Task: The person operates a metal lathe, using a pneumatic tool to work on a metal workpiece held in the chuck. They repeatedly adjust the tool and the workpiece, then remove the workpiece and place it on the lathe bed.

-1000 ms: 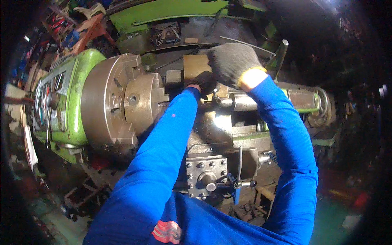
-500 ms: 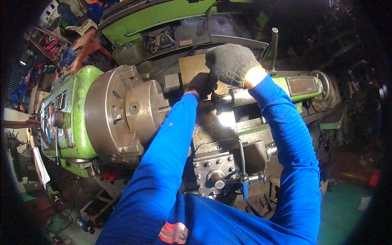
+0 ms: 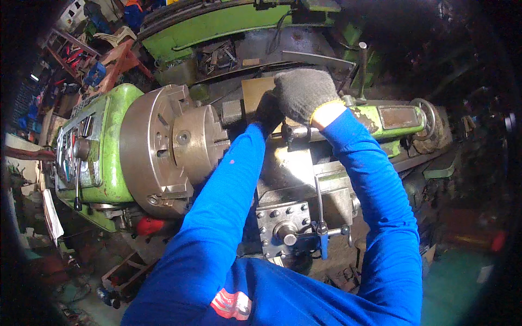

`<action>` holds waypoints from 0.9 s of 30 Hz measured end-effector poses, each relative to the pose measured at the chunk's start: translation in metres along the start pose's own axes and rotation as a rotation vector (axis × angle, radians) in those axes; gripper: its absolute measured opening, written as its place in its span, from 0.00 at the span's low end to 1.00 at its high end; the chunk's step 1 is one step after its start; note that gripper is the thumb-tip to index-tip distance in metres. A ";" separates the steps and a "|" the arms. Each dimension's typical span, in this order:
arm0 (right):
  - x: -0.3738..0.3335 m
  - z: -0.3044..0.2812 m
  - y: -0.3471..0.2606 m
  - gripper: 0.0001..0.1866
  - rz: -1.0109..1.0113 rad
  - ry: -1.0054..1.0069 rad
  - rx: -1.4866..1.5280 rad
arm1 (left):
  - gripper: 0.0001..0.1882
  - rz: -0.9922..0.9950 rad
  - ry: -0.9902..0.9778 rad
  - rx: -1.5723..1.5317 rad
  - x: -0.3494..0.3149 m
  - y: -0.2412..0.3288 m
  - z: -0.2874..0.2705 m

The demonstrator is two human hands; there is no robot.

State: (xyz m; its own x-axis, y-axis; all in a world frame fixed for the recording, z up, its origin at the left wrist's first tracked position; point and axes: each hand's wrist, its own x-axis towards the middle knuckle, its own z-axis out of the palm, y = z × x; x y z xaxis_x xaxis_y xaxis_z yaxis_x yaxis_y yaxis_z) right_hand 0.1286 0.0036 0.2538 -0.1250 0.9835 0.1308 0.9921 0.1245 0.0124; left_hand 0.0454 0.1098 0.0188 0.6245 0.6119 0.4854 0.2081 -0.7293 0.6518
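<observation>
Both my arms, in blue sleeves, reach across a green metal lathe. My right hand [image 3: 306,95], in a grey knitted glove with a yellow cuff edge, is curled closed above the nose of the tailstock [image 3: 300,135]. Whatever is in it stays hidden under the glove. Close against it, my left hand [image 3: 267,113] is a dark shape in shadow; its fingers cannot be made out. Behind the hands stands a flat tan board or plate [image 3: 253,92]. To the left is the large steel chuck [image 3: 149,146] with stepped jaws. Nearer to me sits the square bolted tool post [image 3: 284,229].
A handwheel [image 3: 431,118] ends the tailstock at right. An upright lever [image 3: 362,68] rises behind my right wrist. The green headstock [image 3: 117,163] carries a lever and small tools at left. Metal scraps [image 3: 217,57] lie in a tray beyond the lathe.
My right hand has come slightly down and nearer to my left hand, which has hardly moved. The whole view has shifted a little.
</observation>
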 end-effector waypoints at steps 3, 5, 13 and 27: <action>0.014 -0.023 -0.034 0.13 -0.124 0.021 -0.136 | 0.16 0.099 0.091 0.471 -0.017 -0.057 -0.003; 0.005 -0.012 -0.009 0.12 -0.119 -0.037 -0.255 | 0.23 -0.096 -0.218 0.401 0.007 0.007 0.005; 0.048 0.032 -0.020 0.20 -0.048 -0.290 -0.546 | 0.25 -0.336 -0.186 -0.381 0.016 0.036 -0.028; 0.070 0.031 -0.015 0.23 0.009 -0.345 -0.573 | 0.22 -0.269 0.108 -0.244 0.022 0.038 -0.020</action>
State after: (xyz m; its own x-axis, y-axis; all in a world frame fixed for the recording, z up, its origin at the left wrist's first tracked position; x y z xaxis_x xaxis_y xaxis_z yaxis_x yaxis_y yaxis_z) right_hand 0.1052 0.0751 0.2325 -0.0162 0.9817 -0.1899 0.8264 0.1200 0.5501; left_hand 0.0519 0.1015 0.0656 0.4864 0.8097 0.3283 0.1601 -0.4520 0.8776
